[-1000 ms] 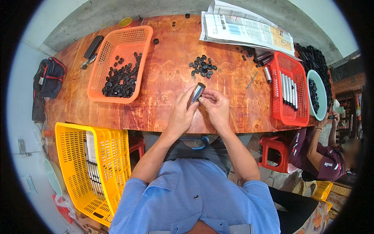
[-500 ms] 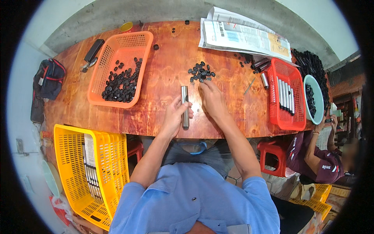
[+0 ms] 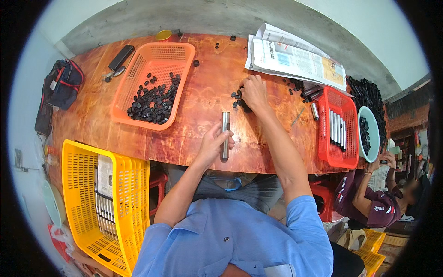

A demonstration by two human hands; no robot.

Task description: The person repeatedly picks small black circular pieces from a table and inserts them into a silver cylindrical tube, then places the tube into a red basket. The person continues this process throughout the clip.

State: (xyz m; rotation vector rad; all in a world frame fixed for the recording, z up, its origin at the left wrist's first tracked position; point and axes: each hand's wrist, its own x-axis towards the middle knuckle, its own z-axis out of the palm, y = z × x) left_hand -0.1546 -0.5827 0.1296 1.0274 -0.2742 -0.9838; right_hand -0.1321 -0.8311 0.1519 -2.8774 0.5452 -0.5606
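My left hand (image 3: 216, 142) is closed around a shiny metal tube (image 3: 225, 121), held upright above the near edge of the wooden table. A dark oval spot shows on the tube's side. Farther off and to the right, my right hand (image 3: 255, 92) reaches down over a small pile of black oval plastic pieces (image 3: 237, 96). Its fingers are curled and drawn together, and anything between them is hidden. The hand covers much of the pile.
An orange basket (image 3: 121, 99) of similar black pieces stands left. Newspapers (image 3: 295, 60) lie at the back. On the right are a red basket (image 3: 326, 134) with metal tubes and a pale green basin (image 3: 376, 134). A yellow crate (image 3: 74, 184) stands lower left; another person (image 3: 364, 198) sits right.
My right hand has moved farther away, from the pile's near edge to over its right side. My left hand still holds the tube. The whole view has shifted a little.
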